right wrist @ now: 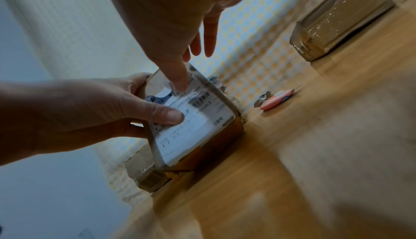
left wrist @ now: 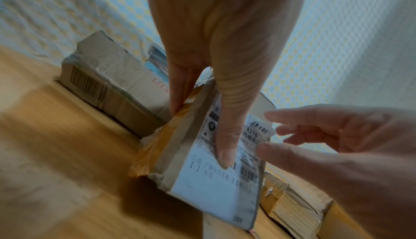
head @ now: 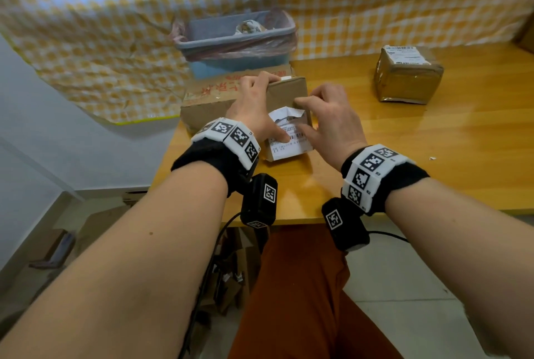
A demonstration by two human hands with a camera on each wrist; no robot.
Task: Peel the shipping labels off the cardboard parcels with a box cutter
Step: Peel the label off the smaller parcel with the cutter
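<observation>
My left hand (head: 254, 107) grips the small brown cardboard parcel (head: 289, 92), thumb pressed on its white shipping label (head: 289, 139). My right hand (head: 332, 118) is loose, forefinger at the label's torn upper edge. Parcel sits tilted on the wooden table (head: 433, 156). Pink box cutter (right wrist: 276, 99) lies beyond it, untouched.

wooden table (head: 433, 162) with parcels (head: 407, 75)
</observation>
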